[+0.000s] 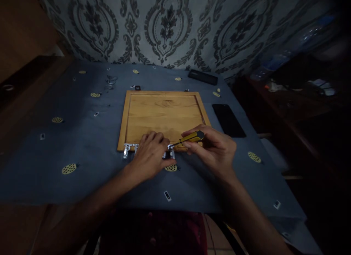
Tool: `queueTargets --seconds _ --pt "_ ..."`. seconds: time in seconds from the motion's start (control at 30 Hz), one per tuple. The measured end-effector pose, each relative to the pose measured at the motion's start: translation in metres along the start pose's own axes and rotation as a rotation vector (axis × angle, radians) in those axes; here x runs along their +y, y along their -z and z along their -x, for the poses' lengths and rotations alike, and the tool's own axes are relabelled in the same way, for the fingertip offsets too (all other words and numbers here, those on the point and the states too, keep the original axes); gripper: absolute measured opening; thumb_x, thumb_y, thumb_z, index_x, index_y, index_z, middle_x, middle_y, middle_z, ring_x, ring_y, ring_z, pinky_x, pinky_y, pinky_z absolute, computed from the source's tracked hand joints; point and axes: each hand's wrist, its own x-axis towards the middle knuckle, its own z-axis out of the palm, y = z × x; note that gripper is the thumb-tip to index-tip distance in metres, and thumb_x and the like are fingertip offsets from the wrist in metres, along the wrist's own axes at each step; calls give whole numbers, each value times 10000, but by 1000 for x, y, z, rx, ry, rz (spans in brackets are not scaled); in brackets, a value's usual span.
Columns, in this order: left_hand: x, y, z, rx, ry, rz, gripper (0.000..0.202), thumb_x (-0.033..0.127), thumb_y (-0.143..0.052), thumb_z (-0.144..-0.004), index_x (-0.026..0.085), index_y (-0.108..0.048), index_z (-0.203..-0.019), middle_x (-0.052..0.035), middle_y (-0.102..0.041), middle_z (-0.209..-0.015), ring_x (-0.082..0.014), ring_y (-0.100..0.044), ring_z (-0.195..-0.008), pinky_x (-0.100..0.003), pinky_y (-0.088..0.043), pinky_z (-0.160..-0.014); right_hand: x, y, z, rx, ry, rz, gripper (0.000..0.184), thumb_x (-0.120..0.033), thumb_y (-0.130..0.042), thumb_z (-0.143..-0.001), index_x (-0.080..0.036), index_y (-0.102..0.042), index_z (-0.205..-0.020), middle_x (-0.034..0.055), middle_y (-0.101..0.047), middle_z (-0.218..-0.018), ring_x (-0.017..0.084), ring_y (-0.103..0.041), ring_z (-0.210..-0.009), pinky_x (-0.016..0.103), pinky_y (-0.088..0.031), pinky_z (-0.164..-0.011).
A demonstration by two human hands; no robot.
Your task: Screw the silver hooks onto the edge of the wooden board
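A framed wooden panel, like a small cabinet door, lies on the blue tablecloth. Silver metal hinges sit along its near edge; one hinge shows at the left corner, another hinge farther right. My left hand rests over the near edge between them, fingers on the wood and thumb apart beside the right hinge, covering part of the hardware. In my right hand is a yellow-and-black screwdriver, held by its handle between thumb and fingers. It tilts down leftward, its tip at the right hinge.
A black phone lies right of the panel, with another dark phone-like object behind it. Small clear items and a small black object are toward the back. Plastic bottles stand at the right; a patterned wall rises behind.
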Motion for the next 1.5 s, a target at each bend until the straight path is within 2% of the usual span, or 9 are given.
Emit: queueTargets --seconds 0.13,0.47,0.7,0.83,1.0,1.07,1.2,1.37,1.5 --pt "1 1 0 -6 -5 3 460 491 -749 -857 152 -648 -1151 -85 -629 -1144 -303 -543 -1119 -426 -434 -948 3 -2 2 32 23 26 204 -354 -822 -812 -210 -684 -769 -17 -662 -671 109 -562 -497 249 -433 -456" --pt "1 3 -1 -31 13 6 452 485 -747 -861 151 -646 -1147 -89 -626 -1153 -307 -539 -1131 -437 -434 -958 5 -6 4 67 59 72 278 -398 -800 -827 -217 -619 -719 -11 -634 -657 145 -581 -589 278 -426 -532" --pt "1 1 0 -13 3 -3 442 490 -751 -859 157 -643 -1129 -83 -629 -1141 -299 -546 -1116 -431 -443 -946 7 -7 5 76 74 52 232 -324 -801 -831 -217 -617 -739 -14 -630 -678 137 -562 -578 284 -422 -523" --pt "0 0 0 -5 1 -9 441 494 -753 -855 162 -644 -1124 -83 -632 -1138 -301 -546 -1118 -431 -440 -946 6 -6 7 89 128 44 128 -280 -788 -840 -230 -671 -823 -8 -665 -719 141 -584 -578 295 -456 -526" --pt "-1 -1 0 8 -3 -6 432 505 -753 -849 168 -646 -1097 -78 -627 -1122 -304 -544 -1108 -427 -432 -935 -2 -6 5 381 108 -81 117 -346 -724 -896 -245 -683 -853 -1 -685 -797 115 -585 -485 280 -477 -429" --pt "-2 -2 1 10 -5 3 429 507 -749 -852 169 -645 -1093 -74 -625 -1116 -302 -542 -1105 -424 -428 -934 -3 -5 3 437 82 -117 143 -359 -730 -891 -240 -676 -831 -5 -657 -783 102 -577 -462 262 -457 -386" --pt "-2 -3 1 24 -13 -2 433 508 -747 -854 165 -641 -1096 -74 -624 -1113 -296 -541 -1088 -416 -427 -925 2 -3 2 350 21 -110 146 -326 -745 -876 -232 -662 -802 -14 -629 -754 99 -575 -484 238 -450 -371" --pt "-2 -4 0 30 -18 -17 461 505 -750 -852 154 -634 -1128 -84 -627 -1136 -303 -544 -1109 -429 -425 -942 6 -3 6 229 1 -7 85 -276 -737 -880 -233 -669 -855 -22 -644 -757 100 -589 -518 244 -485 -437" --pt "-3 -5 1 37 -19 -4 456 497 -755 -850 166 -628 -1137 -76 -625 -1130 -299 -544 -1104 -423 -427 -939 4 -2 5 235 -36 8 127 -309 -713 -895 -234 -644 -818 -10 -641 -767 108 -598 -536 250 -502 -456"
